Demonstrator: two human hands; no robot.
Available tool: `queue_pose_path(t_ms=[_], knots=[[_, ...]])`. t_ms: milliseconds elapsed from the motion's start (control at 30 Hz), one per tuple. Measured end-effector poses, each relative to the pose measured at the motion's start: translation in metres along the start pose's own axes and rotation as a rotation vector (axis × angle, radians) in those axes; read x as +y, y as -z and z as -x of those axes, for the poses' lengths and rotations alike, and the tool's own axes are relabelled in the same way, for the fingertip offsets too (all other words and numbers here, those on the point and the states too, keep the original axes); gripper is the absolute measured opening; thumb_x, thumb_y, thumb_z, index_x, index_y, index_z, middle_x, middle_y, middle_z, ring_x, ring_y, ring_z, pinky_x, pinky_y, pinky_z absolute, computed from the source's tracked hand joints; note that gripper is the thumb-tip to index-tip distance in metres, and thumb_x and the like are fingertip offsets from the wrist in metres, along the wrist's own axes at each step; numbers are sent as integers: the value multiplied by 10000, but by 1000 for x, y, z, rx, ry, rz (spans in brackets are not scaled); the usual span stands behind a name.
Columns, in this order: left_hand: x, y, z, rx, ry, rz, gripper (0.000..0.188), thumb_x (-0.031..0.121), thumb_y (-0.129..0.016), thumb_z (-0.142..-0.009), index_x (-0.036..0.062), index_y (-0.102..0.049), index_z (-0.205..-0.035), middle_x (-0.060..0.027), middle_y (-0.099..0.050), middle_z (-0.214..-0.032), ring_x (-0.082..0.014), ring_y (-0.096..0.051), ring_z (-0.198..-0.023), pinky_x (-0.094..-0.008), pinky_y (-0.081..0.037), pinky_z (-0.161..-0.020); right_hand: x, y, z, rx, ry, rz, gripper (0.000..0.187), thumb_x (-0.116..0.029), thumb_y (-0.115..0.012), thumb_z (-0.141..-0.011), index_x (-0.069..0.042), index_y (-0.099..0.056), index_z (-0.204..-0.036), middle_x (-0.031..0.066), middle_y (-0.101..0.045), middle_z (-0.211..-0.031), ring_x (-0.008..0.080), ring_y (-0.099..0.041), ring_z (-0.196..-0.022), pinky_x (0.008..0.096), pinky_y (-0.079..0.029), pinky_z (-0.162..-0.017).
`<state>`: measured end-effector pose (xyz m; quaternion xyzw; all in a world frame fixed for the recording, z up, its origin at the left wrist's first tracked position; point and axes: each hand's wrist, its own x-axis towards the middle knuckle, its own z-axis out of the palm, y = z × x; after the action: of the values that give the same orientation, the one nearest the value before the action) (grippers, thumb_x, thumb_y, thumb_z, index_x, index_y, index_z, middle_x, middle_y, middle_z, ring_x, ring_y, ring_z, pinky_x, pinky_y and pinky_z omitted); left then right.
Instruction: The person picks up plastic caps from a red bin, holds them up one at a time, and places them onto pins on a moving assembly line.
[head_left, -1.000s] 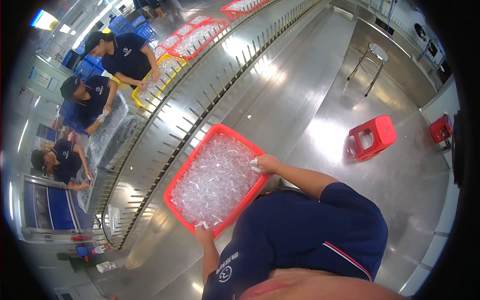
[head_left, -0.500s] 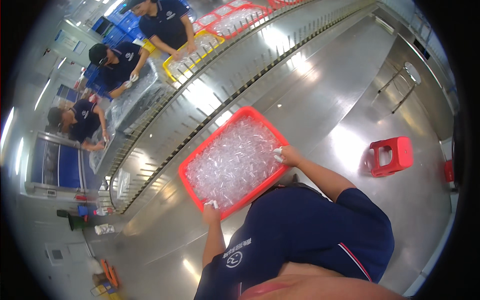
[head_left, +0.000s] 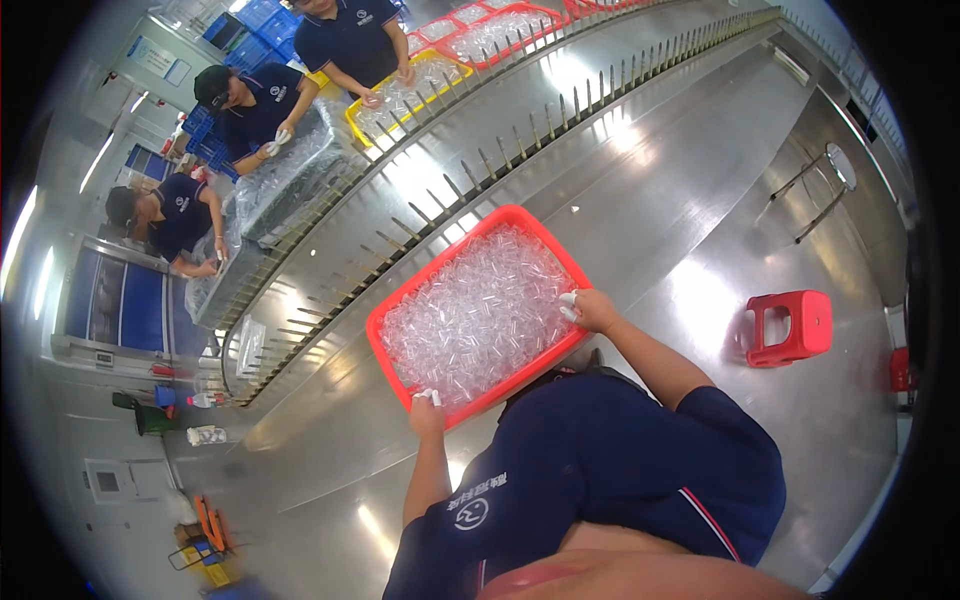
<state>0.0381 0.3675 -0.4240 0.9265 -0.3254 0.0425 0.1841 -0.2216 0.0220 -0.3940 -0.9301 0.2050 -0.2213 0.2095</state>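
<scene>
At frame centre, my left hand (head_left: 427,408) curls tight over the near rim of the red tray (head_left: 440,272), white-taped fingertips (head_left: 430,396) hooked inside. My right hand (head_left: 592,310) grips the tray's right edge, fingers folded around it. Clear plastic pieces (head_left: 478,312) fill the tray. Beyond, upper left, three workers (head_left: 262,108) sort at a steel conveyor (head_left: 520,130).

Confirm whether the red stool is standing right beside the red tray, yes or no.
No: the red stool stands apart on the floor, well right of the red tray.
</scene>
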Motion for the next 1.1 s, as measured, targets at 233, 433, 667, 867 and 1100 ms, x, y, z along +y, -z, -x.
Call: queue_pose_path(t_ms=[233,433,667,867,1100], knots=[[-46,0,2,-20,-7,-25,219,273,-535,-811,100,-616,-918,-93,-579,-897,-282,-577,-796,-376,-463,-689,-30,-31,0,33,-2,-9,191,-257,-565,-772,-100,-576,-881,108,-531,-652,284,-545,-639,391,-439,-595],[-65,12,4,-57,8,-8,223,281,-528,-816,108,-618,-924,-92,-576,-886,-278,-575,-785,-381,-462,-681,-55,-43,-1,7,-27,10,217,-253,-563,-765,-86,-584,-902,91,-538,-648,268,-546,-639,382,-444,-606],[-93,12,8,-69,7,-57,237,293,-529,-812,99,-619,-913,-96,-582,-897,-276,-577,-797,-379,-463,-690,-73,-61,-2,-48,-43,24,211,-271,-571,-761,-102,-591,-886,102,-543,-656,272,-551,-643,391,-446,-603],[-120,12,8,-83,24,-45,234,290,-539,-799,100,-624,-905,-97,-583,-901,-277,-577,-808,-378,-465,-699,-86,-83,-2,-13,-13,25,214,-278,-569,-768,-108,-596,-894,98,-539,-651,275,-549,-635,388,-444,-596],[-148,14,11,-69,14,-19,228,274,-547,-791,98,-624,-913,-97,-586,-906,-277,-578,-815,-376,-466,-708,-109,-93,-3,-11,-10,9,216,-278,-568,-772,-109,-592,-905,95,-528,-642,278,-542,-621,390,-439,-581]])
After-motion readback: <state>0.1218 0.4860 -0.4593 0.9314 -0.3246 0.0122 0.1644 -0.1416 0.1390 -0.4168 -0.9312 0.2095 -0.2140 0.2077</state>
